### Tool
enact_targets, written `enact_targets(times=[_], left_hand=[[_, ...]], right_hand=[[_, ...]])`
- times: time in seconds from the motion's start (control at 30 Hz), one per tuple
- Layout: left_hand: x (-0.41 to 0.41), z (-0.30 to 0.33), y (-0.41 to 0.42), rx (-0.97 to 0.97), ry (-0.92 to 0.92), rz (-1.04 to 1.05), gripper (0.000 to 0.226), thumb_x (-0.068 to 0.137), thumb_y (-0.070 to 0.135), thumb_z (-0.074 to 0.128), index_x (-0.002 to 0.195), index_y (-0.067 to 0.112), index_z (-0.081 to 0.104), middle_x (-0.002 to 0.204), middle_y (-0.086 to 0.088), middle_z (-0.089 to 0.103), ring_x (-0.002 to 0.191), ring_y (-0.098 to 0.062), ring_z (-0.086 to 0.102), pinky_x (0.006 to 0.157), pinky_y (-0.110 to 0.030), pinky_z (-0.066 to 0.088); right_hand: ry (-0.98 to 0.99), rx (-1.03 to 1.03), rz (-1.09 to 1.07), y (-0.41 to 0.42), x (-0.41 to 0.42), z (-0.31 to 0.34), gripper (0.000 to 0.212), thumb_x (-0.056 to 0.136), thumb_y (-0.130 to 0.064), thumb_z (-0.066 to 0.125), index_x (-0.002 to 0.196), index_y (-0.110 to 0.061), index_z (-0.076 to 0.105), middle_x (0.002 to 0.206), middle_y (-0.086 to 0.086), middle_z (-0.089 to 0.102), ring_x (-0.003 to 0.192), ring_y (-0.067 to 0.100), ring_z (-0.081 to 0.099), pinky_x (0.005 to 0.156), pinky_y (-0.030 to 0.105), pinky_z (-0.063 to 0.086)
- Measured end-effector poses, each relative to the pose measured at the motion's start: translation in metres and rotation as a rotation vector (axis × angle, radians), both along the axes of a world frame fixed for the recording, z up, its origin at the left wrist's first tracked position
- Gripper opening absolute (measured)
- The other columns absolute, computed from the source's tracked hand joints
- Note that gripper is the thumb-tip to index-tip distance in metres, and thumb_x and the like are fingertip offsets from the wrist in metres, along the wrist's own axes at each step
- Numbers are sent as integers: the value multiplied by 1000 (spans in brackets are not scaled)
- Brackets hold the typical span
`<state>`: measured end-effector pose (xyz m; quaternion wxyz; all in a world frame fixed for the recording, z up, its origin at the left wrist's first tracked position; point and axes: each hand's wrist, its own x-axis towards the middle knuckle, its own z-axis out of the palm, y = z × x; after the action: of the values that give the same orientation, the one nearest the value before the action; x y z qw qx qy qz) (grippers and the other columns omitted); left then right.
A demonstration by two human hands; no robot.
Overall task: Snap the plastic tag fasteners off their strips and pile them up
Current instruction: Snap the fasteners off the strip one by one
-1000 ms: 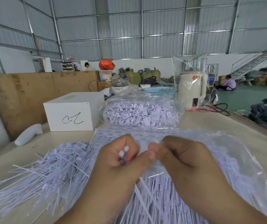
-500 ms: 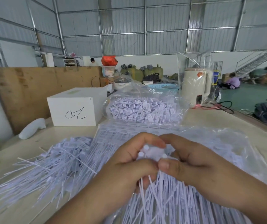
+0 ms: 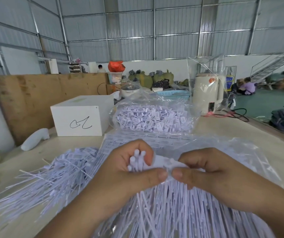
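White plastic tag fasteners (image 3: 137,162) stand bunched in the left hand (image 3: 129,170), its fingers curled round them. Just beside it, the right hand (image 3: 204,170) pinches the strip (image 3: 165,163) they hang from. Both hands hover over a clear bag (image 3: 241,152) of more strips; a loose pile of fasteners (image 3: 52,179) lies left of that bag, with a white box (image 3: 81,115) behind it.

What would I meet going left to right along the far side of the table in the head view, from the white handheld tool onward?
White handheld tool → white box with a black scribble → clear bag of snapped-off tag fasteners → cream electric kettle under clear plastic.
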<state>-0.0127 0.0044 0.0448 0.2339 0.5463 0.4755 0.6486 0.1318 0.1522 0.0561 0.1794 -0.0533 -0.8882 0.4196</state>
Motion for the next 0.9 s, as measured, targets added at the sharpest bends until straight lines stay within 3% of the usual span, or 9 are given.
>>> enact_targets(times=[0.13, 0.27, 0.4, 0.5, 0.57, 0.77, 0.9], left_hand=[[5, -9, 9, 20, -11, 348, 30, 65, 17, 76, 57, 23, 48, 50, 9, 39, 45, -8, 35, 43, -14, 30], [21, -14, 16, 116, -76, 586, 27, 67, 29, 72, 59, 24, 47, 48, 4, 35, 46, -14, 32, 42, -18, 26], [32, -12, 19, 147, -260, 552, 29, 63, 23, 74, 57, 21, 45, 48, 5, 32, 47, -16, 29, 51, -30, 27], [38, -7, 17, 114, -544, 351, 36, 59, 3, 76, 57, 20, 44, 42, 3, 31, 36, -13, 27, 45, -21, 29], [39, -3, 15, 132, -681, 225, 33, 57, 7, 75, 57, 21, 45, 42, 0, 30, 34, -12, 26, 38, -17, 29], [31, -3, 12, 145, -770, 214, 29, 66, 5, 69, 59, 21, 45, 45, 0, 33, 34, -9, 31, 37, -16, 30], [-2, -11, 11, 32, -573, 466, 36, 85, 7, 64, 59, 21, 44, 52, 3, 36, 41, -8, 33, 46, -25, 29]], right_hand=[[208, -8, -177, -13, -9, -6, 45, 82, -46, 62, 55, -15, 44, 48, -9, 28, 43, 7, 26, 45, 18, 23], [416, 56, -369, -31, -17, -10, 42, 88, -38, 63, 60, -13, 44, 42, -7, 27, 39, 8, 24, 39, 16, 19], [530, 14, -423, -44, -21, -13, 42, 91, -40, 61, 57, -23, 46, 39, -7, 29, 35, 8, 26, 38, 12, 18], [604, -21, -458, -52, -24, -17, 37, 85, -38, 57, 55, -22, 43, 41, -9, 33, 40, 5, 30, 41, 11, 23], [644, -30, -465, -55, -26, -20, 41, 86, -37, 57, 54, -17, 40, 43, -10, 32, 42, 4, 30, 42, 11, 24], [644, -15, -478, -58, -29, -20, 44, 87, -38, 55, 53, -16, 38, 44, -9, 33, 41, 4, 31, 41, 12, 22], [705, 74, -595, -46, -19, -9, 48, 91, -41, 53, 57, -9, 41, 50, 3, 35, 43, 7, 34, 40, 16, 23]])
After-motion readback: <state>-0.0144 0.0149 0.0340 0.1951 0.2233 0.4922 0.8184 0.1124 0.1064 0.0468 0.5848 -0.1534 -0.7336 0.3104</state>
